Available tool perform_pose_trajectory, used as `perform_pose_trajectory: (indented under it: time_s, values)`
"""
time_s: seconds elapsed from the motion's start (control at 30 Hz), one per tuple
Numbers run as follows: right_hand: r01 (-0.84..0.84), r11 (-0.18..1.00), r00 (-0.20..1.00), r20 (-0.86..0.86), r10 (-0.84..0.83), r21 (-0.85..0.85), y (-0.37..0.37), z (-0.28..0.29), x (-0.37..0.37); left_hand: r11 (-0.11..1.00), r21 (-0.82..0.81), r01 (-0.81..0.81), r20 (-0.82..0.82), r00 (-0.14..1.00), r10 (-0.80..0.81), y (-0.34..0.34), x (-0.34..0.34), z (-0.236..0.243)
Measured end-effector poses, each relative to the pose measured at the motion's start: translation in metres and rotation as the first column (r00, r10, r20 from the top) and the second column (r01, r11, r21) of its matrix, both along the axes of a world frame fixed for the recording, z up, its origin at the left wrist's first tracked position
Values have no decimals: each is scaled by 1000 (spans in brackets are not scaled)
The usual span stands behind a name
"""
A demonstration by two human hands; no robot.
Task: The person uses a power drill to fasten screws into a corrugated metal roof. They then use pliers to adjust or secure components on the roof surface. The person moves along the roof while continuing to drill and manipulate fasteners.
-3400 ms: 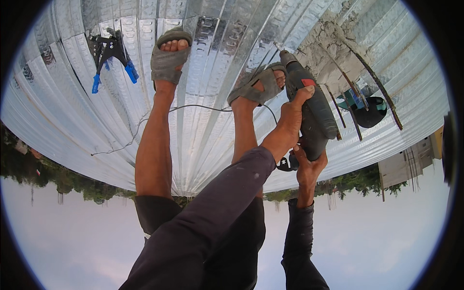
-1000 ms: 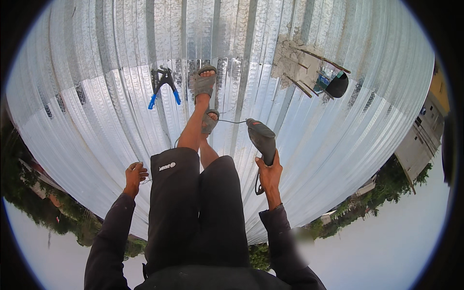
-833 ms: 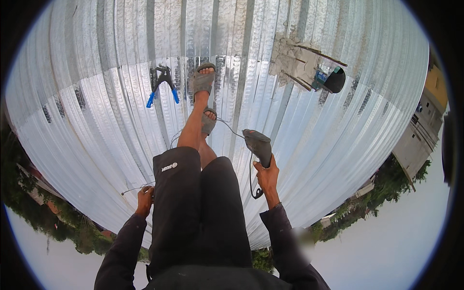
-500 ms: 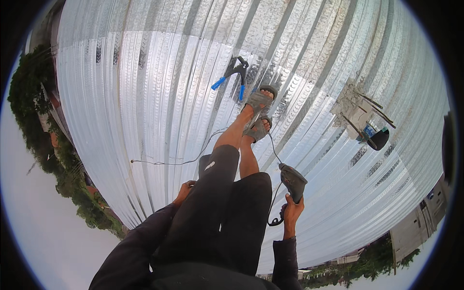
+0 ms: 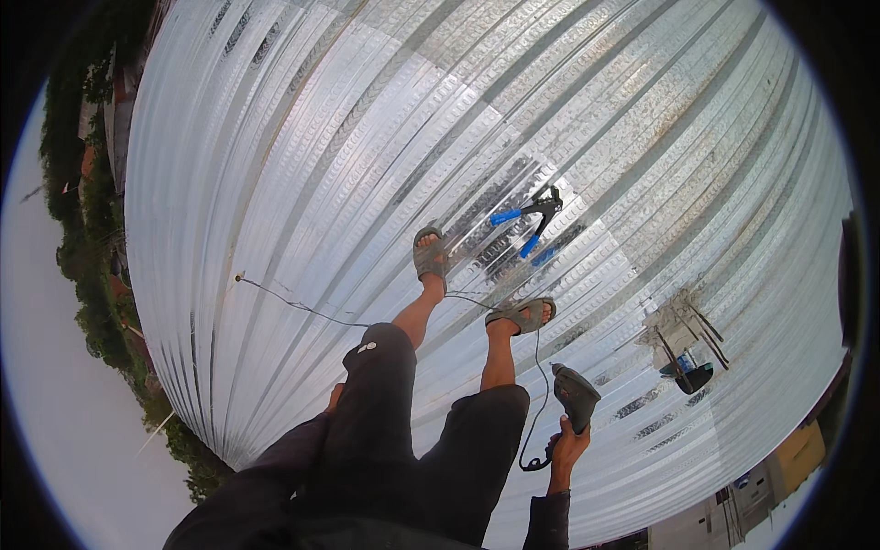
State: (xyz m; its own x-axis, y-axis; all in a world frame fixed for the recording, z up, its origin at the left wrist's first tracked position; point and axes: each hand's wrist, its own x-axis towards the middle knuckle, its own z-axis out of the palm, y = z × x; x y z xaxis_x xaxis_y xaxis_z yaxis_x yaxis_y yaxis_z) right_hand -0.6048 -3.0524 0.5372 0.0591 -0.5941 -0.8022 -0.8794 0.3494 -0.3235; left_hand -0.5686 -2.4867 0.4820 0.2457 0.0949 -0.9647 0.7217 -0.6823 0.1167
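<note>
My right hand (image 5: 570, 445) is wrapped around the handle of a dark corded drill (image 5: 576, 398), held up over the metal roofing on my right. From its grip a black cord (image 5: 525, 449) loops down and runs toward my feet. Only a sliver of my left hand (image 5: 335, 397) shows beside my left thigh; its fingers are hidden. Beyond my sandalled feet, a hand riveter (image 5: 543, 213) with blue handles lies on the shiny sheet, its handles spread apart.
I sit on ribbed metal roofing (image 5: 302, 192). A thin cord (image 5: 302, 306) crosses it on the left. At right, a broken concrete stub (image 5: 676, 323) with rusty rods juts up, a dark cap-like item (image 5: 694, 378) against it. Trees (image 5: 87, 238) stand past the left edge.
My feet have moved apart, the left one outward to the left. The view has turned, so the riveter and concrete stub appear lower. The drill stays in my right hand.
</note>
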Motion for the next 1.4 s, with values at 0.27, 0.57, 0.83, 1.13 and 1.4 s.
perform_pose_trajectory:
  time_s: [0.27, 0.57, 0.83, 1.13, 1.4]
  values:
    - [-299, 953, 954, 22, 300, -50, 56, 28, 148, 947, -33, -320, 69, 944, 322, 34, 45, -3]
    - [-559, 821, 821, 55, 568, -119, 143, 20, 294, 841, 54, -538, 97, 841, 532, 90, 27, 46]
    - [-820, 551, 532, 150, 833, -153, 202, 2, 379, 813, -37, -581, 63, 810, 583, 39, -63, 28]
    - [-866, 500, 499, -50, 865, 16, 353, 12, 490, 409, -97, -907, 41, 407, 912, 45, 41, 28]
    - [-983, 80, 81, -2, 997, -166, 449, -29, 578, 241, -120, -963, 44, 237, 970, 129, 104, 1]
